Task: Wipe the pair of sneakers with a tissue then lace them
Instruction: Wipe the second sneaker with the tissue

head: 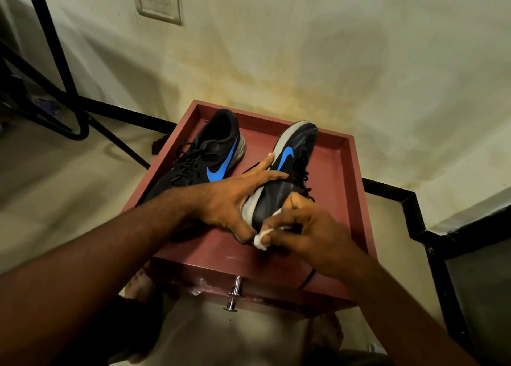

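Left hand (pixel 235 197) steadies sneaker (pixel 287 172); right hand (pixel 298 227) apparently pinches tissue (pixel 261 241).

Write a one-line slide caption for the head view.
Left hand steadies tilted sneaker while right hand wipes its toe with tissue.
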Action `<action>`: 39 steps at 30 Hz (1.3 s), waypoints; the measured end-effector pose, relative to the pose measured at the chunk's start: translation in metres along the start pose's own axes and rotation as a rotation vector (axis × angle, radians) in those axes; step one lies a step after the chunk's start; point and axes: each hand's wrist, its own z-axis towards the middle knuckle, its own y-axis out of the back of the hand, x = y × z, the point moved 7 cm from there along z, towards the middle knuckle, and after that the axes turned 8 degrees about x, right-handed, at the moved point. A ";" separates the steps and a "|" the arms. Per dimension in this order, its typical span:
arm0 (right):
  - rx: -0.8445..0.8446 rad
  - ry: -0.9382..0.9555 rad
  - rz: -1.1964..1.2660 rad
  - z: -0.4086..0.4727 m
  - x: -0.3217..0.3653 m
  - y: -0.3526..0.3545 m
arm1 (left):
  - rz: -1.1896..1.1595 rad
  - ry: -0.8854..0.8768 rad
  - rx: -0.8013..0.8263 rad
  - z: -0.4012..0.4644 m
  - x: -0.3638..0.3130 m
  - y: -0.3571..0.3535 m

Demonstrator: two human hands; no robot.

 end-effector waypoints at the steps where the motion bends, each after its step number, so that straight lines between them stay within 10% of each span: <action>1: -0.001 0.013 -0.035 -0.001 0.001 0.000 | -0.012 0.003 -0.002 0.001 0.001 0.001; 9: -0.469 -0.094 0.241 0.016 -0.033 0.024 | -0.073 0.020 -0.033 0.001 0.000 0.004; 17: 0.119 -0.083 0.101 -0.007 0.004 0.003 | -0.132 0.005 0.094 -0.012 -0.009 -0.003; 24: -0.669 -0.133 0.329 -0.023 -0.025 0.083 | -0.312 0.077 -0.015 -0.023 -0.013 0.006; 39: -0.466 -0.110 -0.330 0.012 -0.016 0.049 | -0.052 0.084 -0.207 -0.007 -0.036 -0.004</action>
